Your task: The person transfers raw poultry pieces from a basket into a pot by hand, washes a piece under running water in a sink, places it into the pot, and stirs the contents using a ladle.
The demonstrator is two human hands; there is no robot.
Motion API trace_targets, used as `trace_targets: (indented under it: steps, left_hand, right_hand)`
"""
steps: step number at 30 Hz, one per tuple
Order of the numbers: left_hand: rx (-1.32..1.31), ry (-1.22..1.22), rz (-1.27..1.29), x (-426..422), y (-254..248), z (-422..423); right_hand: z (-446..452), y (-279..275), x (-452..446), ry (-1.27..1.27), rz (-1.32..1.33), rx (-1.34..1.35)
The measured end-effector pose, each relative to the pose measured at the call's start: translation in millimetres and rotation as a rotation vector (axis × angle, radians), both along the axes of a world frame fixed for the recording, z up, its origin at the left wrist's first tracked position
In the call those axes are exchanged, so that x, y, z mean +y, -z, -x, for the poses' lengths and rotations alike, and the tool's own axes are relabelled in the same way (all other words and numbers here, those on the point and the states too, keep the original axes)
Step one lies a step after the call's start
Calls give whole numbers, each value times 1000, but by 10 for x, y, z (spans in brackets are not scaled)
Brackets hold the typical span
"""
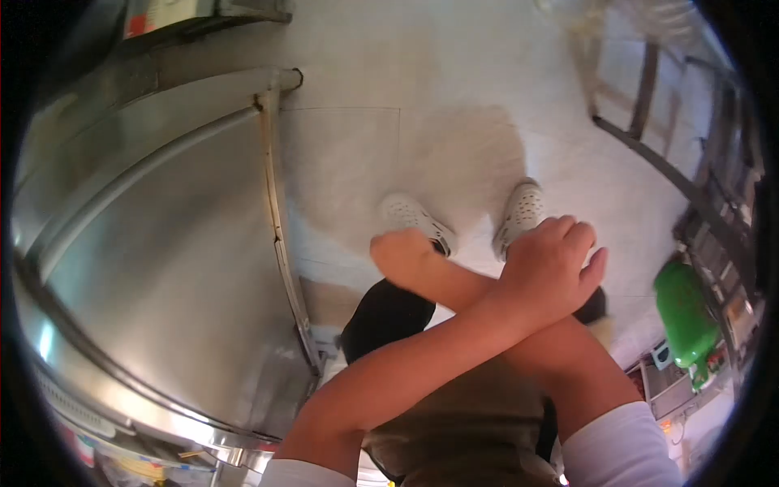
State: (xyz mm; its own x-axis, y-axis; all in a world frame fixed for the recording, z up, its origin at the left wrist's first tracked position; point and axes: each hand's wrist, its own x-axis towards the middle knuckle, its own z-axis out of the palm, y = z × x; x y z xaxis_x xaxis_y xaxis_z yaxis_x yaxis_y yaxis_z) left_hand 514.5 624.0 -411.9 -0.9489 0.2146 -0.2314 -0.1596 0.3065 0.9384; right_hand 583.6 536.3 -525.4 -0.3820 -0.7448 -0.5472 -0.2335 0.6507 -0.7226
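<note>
My forearms cross in front of my body, the left lying over the right. My left hand (556, 256) is on the right side of the view, its fingers curled into a loose fist and the thumb showing; no object shows in it. On the left side, my right hand (404, 256) is bent into a fist with its back towards me. Its fingertips are hidden, and nothing sticks out of it. Both hands hang in the air above my pale perforated clogs (522, 213).
A large stainless steel panel (178, 268) with a metal frame stands close on my left. To the right are a dark metal rack (673, 174) and a green plastic container (686, 312). The pale floor (349, 162) has brownish patches.
</note>
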Motion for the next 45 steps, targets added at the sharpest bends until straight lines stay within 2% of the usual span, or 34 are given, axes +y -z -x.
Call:
trace_targets:
  steps: [2, 4, 5, 6, 7, 9, 11, 13, 17, 19, 21, 22, 24, 26, 27, 29, 34, 38, 41, 44, 45]
  left_hand:
    - [-133, -52, -59, -87, 615, 18]
    - [-284, -128, -36, -423, 1234, 32]
    - [-272, -191, 259, -665, 1497, 63]
    - [-325, -211, 373, -1070, 2031, -51]
    - [-331, -180, 571, -1479, 2331, -30]
    - [-323, -164, 787, -2451, 3033, -234]
    - [-446, -253, 1056, -3143, 3384, -322]
    - [-480, -237, 1312, -3864, 3720, -260]
    - [-215, -742, 1328, -4549, 4376, 282]
    - [-547, -775, 1316, -4734, 4501, 796]
    - [-390, -220, 1529, -5872, 5169, 911]
    - [-375, -213, 1521, -5788, 5160, 1206]
    - [-352, -305, 1370, -5622, 5165, 1545]
    - [-350, -448, 1195, -5367, 5364, 1641]
    - [-361, -515, 1122, -5240, 5456, 1664]
    - [-409, -614, 1026, -4928, 5560, 1578]
    - [-465, -707, 899, -4587, 5600, 1348]
    - [-482, -737, 832, -4395, 5690, 1290]
    - [-499, -750, 798, -4346, 5675, 1207]
    - [-494, -744, 778, -4298, 5623, 1226]
    - [-497, -746, 765, -4288, 5602, 1220]
  right_hand:
    - [110, 648, 41, 116, -54, 85]
    - [171, 1160, 122, 228, -50, 1]
    - [199, 1385, 160, 281, -44, -39]
    - [218, 1572, 186, 333, -39, -83]
    - [255, 1757, 221, 382, -35, -123]
    - [369, 2059, 283, 460, -6, -175]
    - [432, 2244, 348, 501, 43, -217]
    - [507, 2412, 348, 595, 110, -199]
    - [628, 2526, 381, 652, 225, -155]
    - [575, 2564, 447, 488, 226, -135]
    - [548, 2641, 589, 355, 214, -110]
    - [495, 2674, 632, 304, 195, -125]
    - [559, 2569, 703, 89, -8, -174]
    - [429, 2650, 889, 79, 83, -72]
    - [427, 2624, 908, 59, 42, -115]
    - [509, 2462, 996, -21, 59, -30]
    - [726, 2210, 1115, 75, 78, 80]
    - [723, 2368, 1228, 105, -35, 113]
    - [562, 2481, 1191, 68, -67, 133]
    - [571, 2331, 1038, -186, -85, 211]
    - [588, 2282, 1001, -199, -69, 216]
